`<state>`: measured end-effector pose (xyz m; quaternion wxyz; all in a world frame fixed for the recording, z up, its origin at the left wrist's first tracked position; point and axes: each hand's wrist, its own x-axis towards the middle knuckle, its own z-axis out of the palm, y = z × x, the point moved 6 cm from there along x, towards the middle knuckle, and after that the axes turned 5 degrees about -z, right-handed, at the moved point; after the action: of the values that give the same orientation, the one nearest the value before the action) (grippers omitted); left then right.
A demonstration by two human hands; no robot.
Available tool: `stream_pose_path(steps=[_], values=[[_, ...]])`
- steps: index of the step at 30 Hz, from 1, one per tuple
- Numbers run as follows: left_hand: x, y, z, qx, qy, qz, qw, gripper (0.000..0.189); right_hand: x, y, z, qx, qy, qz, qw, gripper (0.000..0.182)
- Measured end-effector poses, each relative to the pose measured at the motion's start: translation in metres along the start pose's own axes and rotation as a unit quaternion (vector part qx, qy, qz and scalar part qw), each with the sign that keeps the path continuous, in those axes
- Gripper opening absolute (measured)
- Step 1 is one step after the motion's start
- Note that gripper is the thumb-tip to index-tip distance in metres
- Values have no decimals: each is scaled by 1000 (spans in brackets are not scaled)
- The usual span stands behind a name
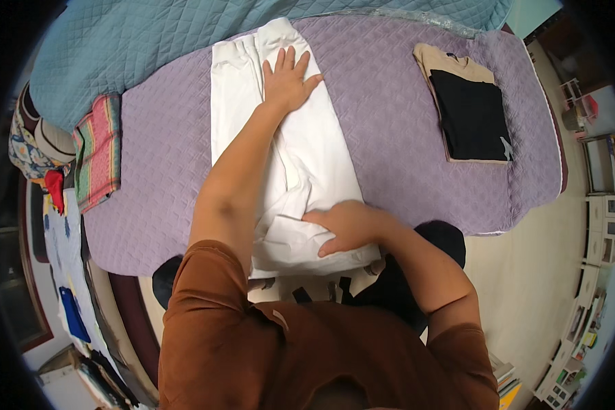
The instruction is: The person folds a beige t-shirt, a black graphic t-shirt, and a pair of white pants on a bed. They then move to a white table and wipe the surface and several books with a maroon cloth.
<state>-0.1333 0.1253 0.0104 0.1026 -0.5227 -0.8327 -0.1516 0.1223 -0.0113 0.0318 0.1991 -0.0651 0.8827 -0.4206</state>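
A pair of white trousers (328, 148) lies lengthwise before me across a lilac quilted bed cover (389, 102). The two leg ends with their gathered cuffs point away, and the near end reaches the bed's front edge. My left hand (289, 82) rests flat, fingers spread, on the right leg close to its cuff. At the near end, my right hand (353, 228) lies on the bunched, creased cloth. Its thumb and one finger show apart; the other fingers are hidden, so whether it grips the fabric is unclear.
Right of the trousers, a folded black garment (469, 115) lies on a beige shirt (461, 64). A blue quilted cover (159, 41) runs along the far side. On the left is a folded striped cloth (100, 154). Pale flooring (512, 277) and white shelves (584, 292) lie to the right.
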Motion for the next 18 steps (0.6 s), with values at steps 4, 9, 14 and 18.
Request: stream_pose_path(steps=[4,9,14,18], values=[[-94,36,-35,-59,-100,100,988,69,0,-1,0,-4,-20,-10,1000,85],[-212,54,-95,-161,-172,155,959,61,-11,-26,16,29,-87,-36,995,86],[-275,42,-137,-326,-267,77,903,47,-15,-35,46,-12,-125,-50,991,45],[-316,40,-165,-383,-289,60,876,52,-25,-49,36,102,-11,-35,994,33]])
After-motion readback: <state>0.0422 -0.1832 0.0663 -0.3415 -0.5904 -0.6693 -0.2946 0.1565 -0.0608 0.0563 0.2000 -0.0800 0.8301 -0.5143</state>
